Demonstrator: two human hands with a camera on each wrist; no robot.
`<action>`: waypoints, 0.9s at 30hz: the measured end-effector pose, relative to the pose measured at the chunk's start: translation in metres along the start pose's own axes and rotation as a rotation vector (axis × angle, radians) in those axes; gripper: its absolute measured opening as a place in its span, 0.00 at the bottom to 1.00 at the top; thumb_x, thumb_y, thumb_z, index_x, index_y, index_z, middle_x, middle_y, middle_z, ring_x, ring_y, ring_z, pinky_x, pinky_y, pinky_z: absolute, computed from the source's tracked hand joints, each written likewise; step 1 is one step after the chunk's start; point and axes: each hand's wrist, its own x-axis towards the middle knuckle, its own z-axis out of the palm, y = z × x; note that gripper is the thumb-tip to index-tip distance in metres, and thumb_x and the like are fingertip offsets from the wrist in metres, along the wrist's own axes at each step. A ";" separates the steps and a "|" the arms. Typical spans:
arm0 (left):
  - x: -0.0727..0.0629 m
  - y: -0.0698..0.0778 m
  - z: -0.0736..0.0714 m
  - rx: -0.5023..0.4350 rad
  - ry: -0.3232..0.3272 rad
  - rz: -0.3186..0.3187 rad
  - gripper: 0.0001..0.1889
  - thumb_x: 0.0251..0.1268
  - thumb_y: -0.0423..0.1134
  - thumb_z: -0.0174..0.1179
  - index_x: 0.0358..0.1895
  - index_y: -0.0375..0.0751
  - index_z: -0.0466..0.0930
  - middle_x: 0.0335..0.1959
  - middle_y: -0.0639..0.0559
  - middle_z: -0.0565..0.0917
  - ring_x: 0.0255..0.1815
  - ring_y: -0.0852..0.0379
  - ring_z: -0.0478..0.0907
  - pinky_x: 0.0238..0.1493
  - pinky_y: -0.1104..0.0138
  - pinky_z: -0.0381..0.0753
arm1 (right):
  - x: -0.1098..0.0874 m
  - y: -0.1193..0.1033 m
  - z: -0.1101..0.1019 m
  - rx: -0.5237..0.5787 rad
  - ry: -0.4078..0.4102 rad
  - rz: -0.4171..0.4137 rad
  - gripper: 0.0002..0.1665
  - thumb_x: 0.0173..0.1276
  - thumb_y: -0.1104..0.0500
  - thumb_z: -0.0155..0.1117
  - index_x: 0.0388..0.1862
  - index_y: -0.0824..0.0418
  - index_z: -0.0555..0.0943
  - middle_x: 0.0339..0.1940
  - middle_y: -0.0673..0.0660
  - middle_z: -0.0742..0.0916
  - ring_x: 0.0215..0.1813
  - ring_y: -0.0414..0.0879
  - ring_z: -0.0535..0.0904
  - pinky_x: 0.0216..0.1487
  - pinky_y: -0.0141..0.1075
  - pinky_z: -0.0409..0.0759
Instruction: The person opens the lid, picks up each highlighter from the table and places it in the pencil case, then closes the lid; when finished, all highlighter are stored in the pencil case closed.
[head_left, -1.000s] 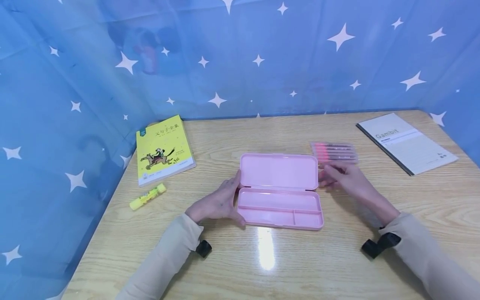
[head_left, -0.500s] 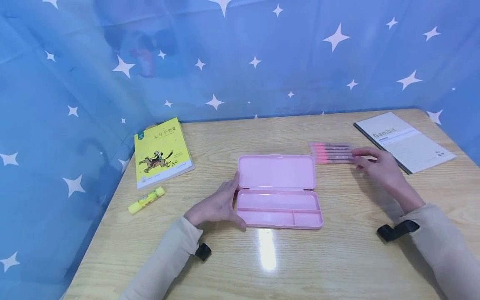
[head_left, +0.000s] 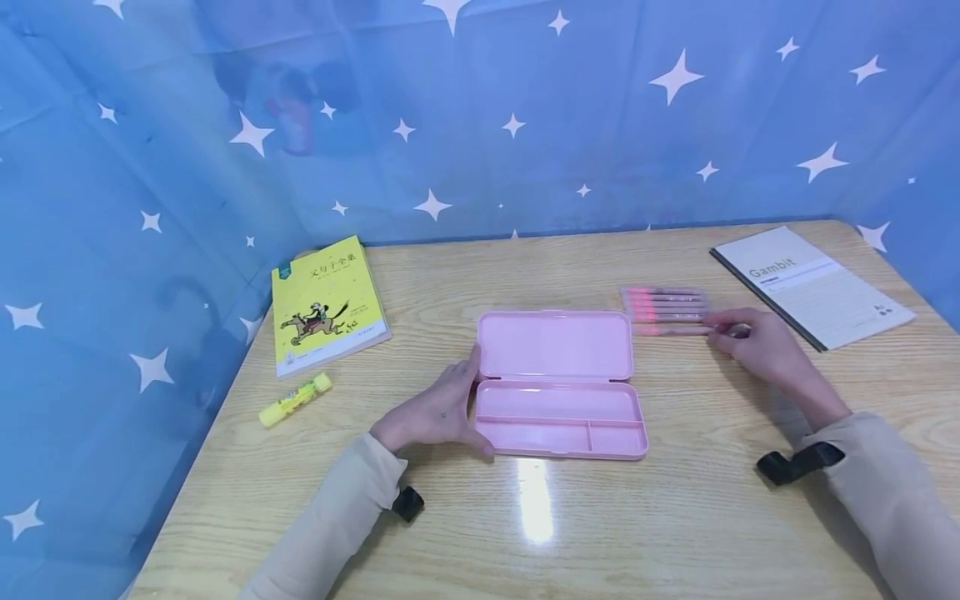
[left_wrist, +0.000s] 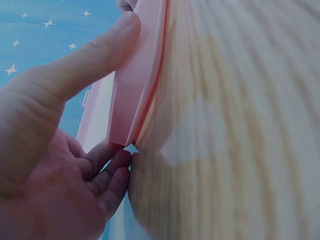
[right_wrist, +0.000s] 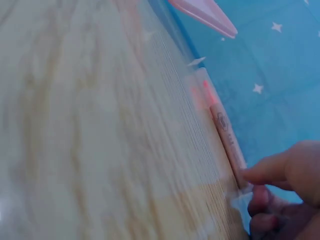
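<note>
An open pink pencil case (head_left: 561, 419) lies on the table, its lid folded back and the base split into three compartments. My left hand (head_left: 441, 410) grips its left end, the thumb at the front corner and the fingers behind, as the left wrist view shows with the thumb (left_wrist: 100, 57) against the case's side. At the right, my right hand (head_left: 765, 346) pinches the right end of a pink-tipped pen (head_left: 671, 330). That pen lies just in front of a row of similar pens (head_left: 667, 302). In the right wrist view, thumb and fingers meet at the end of the pen (right_wrist: 228, 137).
A yellow book (head_left: 330, 304) lies at the back left, with a yellow glue stick (head_left: 296, 401) before it. A grey-white notebook (head_left: 813, 287) lies at the back right. Behind the table (head_left: 465, 542) hangs a blue curtain (head_left: 450, 117) with white stars.
My right hand has moved right from beside the case's lid to the pens' right ends, and the nearest pen has shifted toward me, away from the row. My left hand stays put.
</note>
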 end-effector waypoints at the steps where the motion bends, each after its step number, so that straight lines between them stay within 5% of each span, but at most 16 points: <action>1: 0.000 0.000 0.000 0.000 0.000 0.001 0.77 0.29 0.54 0.80 0.74 0.39 0.23 0.75 0.44 0.47 0.68 0.53 0.50 0.69 0.60 0.51 | 0.000 0.000 0.001 -0.012 0.004 -0.025 0.13 0.64 0.65 0.64 0.46 0.70 0.83 0.40 0.67 0.83 0.33 0.40 0.73 0.28 0.27 0.68; 8: 0.000 0.000 0.000 -0.003 -0.003 -0.010 0.77 0.30 0.55 0.80 0.74 0.40 0.23 0.76 0.44 0.45 0.70 0.52 0.48 0.69 0.59 0.51 | 0.000 0.000 0.003 -0.050 0.011 -0.054 0.10 0.62 0.65 0.66 0.40 0.72 0.83 0.40 0.70 0.83 0.41 0.57 0.76 0.34 0.29 0.67; 14: 0.000 0.000 0.001 -0.001 -0.004 -0.010 0.77 0.30 0.55 0.80 0.74 0.40 0.23 0.76 0.45 0.43 0.70 0.53 0.47 0.69 0.60 0.50 | 0.000 0.002 0.003 -0.043 -0.015 -0.017 0.10 0.66 0.62 0.64 0.41 0.68 0.82 0.39 0.67 0.83 0.33 0.49 0.72 0.29 0.32 0.66; 20: 0.000 -0.001 0.001 0.014 -0.004 -0.016 0.77 0.29 0.56 0.80 0.74 0.41 0.23 0.76 0.45 0.45 0.71 0.53 0.47 0.69 0.60 0.50 | -0.002 -0.004 0.000 0.040 -0.022 0.042 0.16 0.74 0.56 0.52 0.47 0.69 0.77 0.43 0.67 0.80 0.37 0.48 0.71 0.32 0.32 0.66; 27: 0.000 -0.002 0.001 0.020 -0.005 -0.007 0.77 0.29 0.56 0.80 0.74 0.40 0.23 0.74 0.44 0.51 0.69 0.53 0.50 0.68 0.59 0.52 | -0.005 -0.022 -0.005 0.231 0.022 0.061 0.15 0.76 0.58 0.47 0.51 0.69 0.70 0.31 0.58 0.73 0.24 0.43 0.68 0.22 0.34 0.65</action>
